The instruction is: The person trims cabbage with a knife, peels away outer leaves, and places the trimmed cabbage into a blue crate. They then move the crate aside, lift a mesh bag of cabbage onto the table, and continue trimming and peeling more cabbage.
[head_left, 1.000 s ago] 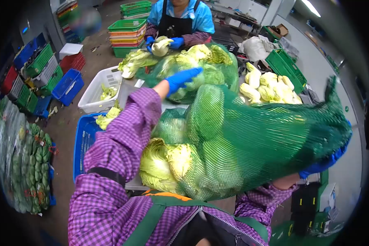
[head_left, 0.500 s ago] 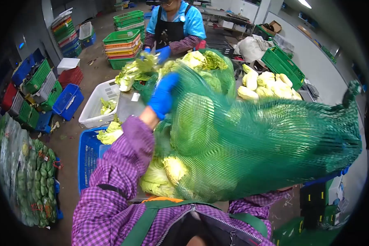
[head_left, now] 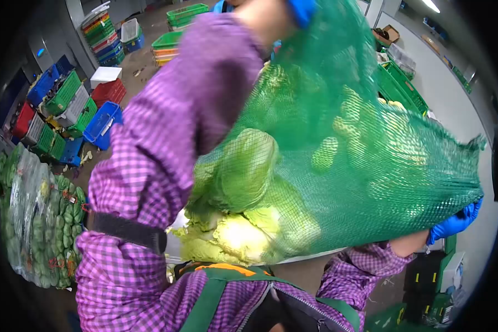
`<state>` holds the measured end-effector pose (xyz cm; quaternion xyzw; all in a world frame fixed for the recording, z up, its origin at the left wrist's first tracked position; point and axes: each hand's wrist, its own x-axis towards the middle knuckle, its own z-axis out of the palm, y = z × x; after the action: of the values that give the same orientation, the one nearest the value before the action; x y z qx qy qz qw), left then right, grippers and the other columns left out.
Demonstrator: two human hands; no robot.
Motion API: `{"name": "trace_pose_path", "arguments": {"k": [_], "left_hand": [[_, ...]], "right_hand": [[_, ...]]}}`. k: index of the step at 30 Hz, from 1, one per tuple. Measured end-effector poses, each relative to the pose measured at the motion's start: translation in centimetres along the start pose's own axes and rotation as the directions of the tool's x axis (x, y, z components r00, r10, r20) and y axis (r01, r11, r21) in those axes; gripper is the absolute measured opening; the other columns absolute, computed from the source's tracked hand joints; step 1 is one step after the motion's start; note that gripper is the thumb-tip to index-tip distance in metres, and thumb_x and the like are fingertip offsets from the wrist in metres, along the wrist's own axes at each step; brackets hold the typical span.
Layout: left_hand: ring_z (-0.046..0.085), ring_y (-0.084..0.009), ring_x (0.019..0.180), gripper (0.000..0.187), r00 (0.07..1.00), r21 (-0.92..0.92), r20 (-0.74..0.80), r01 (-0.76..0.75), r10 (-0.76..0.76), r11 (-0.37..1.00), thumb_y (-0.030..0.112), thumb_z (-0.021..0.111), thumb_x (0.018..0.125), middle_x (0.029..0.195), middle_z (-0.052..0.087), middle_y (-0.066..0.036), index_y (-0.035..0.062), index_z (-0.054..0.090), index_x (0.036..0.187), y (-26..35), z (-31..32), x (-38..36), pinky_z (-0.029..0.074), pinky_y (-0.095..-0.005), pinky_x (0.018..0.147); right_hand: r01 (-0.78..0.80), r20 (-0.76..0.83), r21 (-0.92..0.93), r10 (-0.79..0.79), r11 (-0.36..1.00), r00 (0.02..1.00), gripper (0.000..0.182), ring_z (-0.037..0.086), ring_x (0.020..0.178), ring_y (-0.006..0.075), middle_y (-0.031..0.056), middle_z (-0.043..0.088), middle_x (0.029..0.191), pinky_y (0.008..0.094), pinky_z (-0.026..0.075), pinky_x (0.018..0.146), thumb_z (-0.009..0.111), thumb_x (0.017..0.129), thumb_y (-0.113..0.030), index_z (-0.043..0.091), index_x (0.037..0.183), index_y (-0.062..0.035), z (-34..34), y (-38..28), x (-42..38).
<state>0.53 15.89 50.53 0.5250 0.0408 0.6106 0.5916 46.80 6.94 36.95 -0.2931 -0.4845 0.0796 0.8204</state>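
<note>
A green mesh bag (head_left: 337,193) stretches across the middle and right over several napa cabbages. My left hand (head_left: 302,11), in a blue glove, is raised at the top edge, gripping the bag's upper side. Part of that hand is cut off by the frame. At the bag's far right end, my right hand (head_left: 456,221), also blue-gloved, grips the mesh from below, some fingers hidden. A whole napa cabbage (head_left: 246,169) shows through the net left of centre. Closer to my body, a paler cabbage (head_left: 240,238) lies on the table with loose leaves around it.
Plastic crates (head_left: 66,105) in several colours are stacked on the left, with a blue crate (head_left: 102,124) beside them. Wrapped bundles of green vegetables (head_left: 44,221) stand at the lower left. A green crate (head_left: 401,91) is behind the bag. Another person is mostly hidden behind my arm.
My left hand has swung up and forward, pulling the mesh high. The bag has lifted and spread out, baring cabbages near me. My right hand has come into view at the right.
</note>
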Motion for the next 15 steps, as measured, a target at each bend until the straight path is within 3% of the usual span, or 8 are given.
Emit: {"name": "trace_pose_path", "arguments": {"k": [1,5,6,7,8,10,13,15], "left_hand": [[0.060,-0.0213,0.073,0.034,0.892,0.316,-0.419,-0.029,0.167,0.948,0.039,0.054,0.087,0.080,0.063,-0.008,0.0057,0.058,0.086,-4.4,0.0,2.6,0.048,-0.0315,0.078],[0.060,-0.0235,0.095,0.049,0.954,0.725,-0.287,0.278,-0.090,0.630,0.037,0.063,0.082,0.104,0.063,-0.016,-0.0030,0.059,0.108,-15.3,-4.5,2.5,0.046,-0.0383,0.082],[0.058,-0.0236,0.099,0.056,0.969,0.785,-0.221,0.244,-0.110,0.570,0.039,0.066,0.079,0.111,0.061,-0.017,-0.0022,0.056,0.115,-16.8,-6.0,2.1,0.045,-0.0374,0.087],[0.052,-0.0239,0.110,0.068,0.962,0.853,-0.249,0.271,-0.110,0.446,0.041,0.067,0.080,0.117,0.058,-0.014,-0.0028,0.046,0.127,-16.8,-5.9,-0.2,0.041,-0.0350,0.095],[0.052,-0.0238,0.109,0.068,0.968,0.878,-0.198,0.245,-0.154,0.410,0.042,0.066,0.081,0.118,0.057,-0.014,-0.0001,0.044,0.130,-16.2,-5.7,-3.1,0.041,-0.0351,0.095],[0.053,-0.0236,0.110,0.067,0.946,0.940,-0.195,0.255,-0.257,0.225,0.042,0.065,0.081,0.121,0.055,-0.015,0.0063,0.043,0.134,-14.4,-6.9,-9.3,0.041,-0.0353,0.095],[0.050,-0.0235,0.115,0.060,0.878,0.923,-0.368,0.384,-0.307,-0.007,0.036,0.064,0.083,0.124,0.053,-0.016,0.0145,0.043,0.135,-10.9,-9.6,-21.6,0.040,-0.0350,0.097],[0.047,-0.0261,0.120,0.063,0.826,0.840,-0.516,0.540,-0.229,0.054,0.039,0.064,0.082,0.129,0.050,-0.016,0.0068,0.044,0.132,-9.3,-10.3,-32.1,0.037,-0.0368,0.100]], "right_hand": [[-0.011,0.011,-0.011,0.011,1.000,1.000,0.033,0.061,0.093,0.0274,0.0195,0.061,0.105,0.0389,0.049,0.084,0.047,0.088,-0.017,0.058,0.110,0.0045,-1.6,2.2,1.0],[-0.423,-0.079,0.380,0.485,0.823,0.871,0.029,0.061,0.090,0.0272,0.0161,0.065,0.099,0.0390,0.048,0.081,0.050,0.086,-0.017,0.062,0.105,0.0007,-7.4,10.5,3.4],[-0.318,-0.096,-0.221,0.304,0.922,0.948,0.028,0.062,0.090,0.0260,0.0138,0.065,0.098,0.0386,0.048,0.080,0.051,0.085,-0.019,0.063,0.105,-0.0022,-8.5,13.1,4.0],[-0.078,0.022,-0.734,0.137,0.675,0.990,0.028,0.062,0.090,0.0249,0.0115,0.066,0.096,0.0381,0.048,0.079,0.052,0.085,-0.022,0.064,0.104,-0.0052,-9.6,15.6,4.2],[-0.080,0.040,-0.738,0.161,0.670,0.986,0.028,0.062,0.090,0.0249,0.0115,0.066,0.096,0.0381,0.048,0.079,0.052,0.085,-0.022,0.064,0.104,-0.0052,-10.3,18.5,4.3],[0.261,0.264,-0.962,0.033,0.075,0.964,0.026,0.062,0.078,0.0288,0.0135,0.065,0.089,0.0408,0.049,0.069,0.053,0.085,-0.024,0.059,0.107,-0.0115,-12.4,25.2,4.0],[-0.009,-0.010,-1.000,0.390,-0.005,0.921,0.020,0.063,0.078,0.0296,0.0130,0.066,0.090,0.0400,0.049,0.067,0.054,0.084,-0.025,0.060,0.101,-0.0156,-20.2,38.8,5.4],[0.289,0.091,-0.911,0.540,-0.294,0.836,0.026,0.054,0.058,0.0229,0.0049,0.060,0.067,0.0381,0.042,0.052,0.051,0.081,-0.036,0.061,0.078,-0.0128,-23.5,42.2,3.1]]}}
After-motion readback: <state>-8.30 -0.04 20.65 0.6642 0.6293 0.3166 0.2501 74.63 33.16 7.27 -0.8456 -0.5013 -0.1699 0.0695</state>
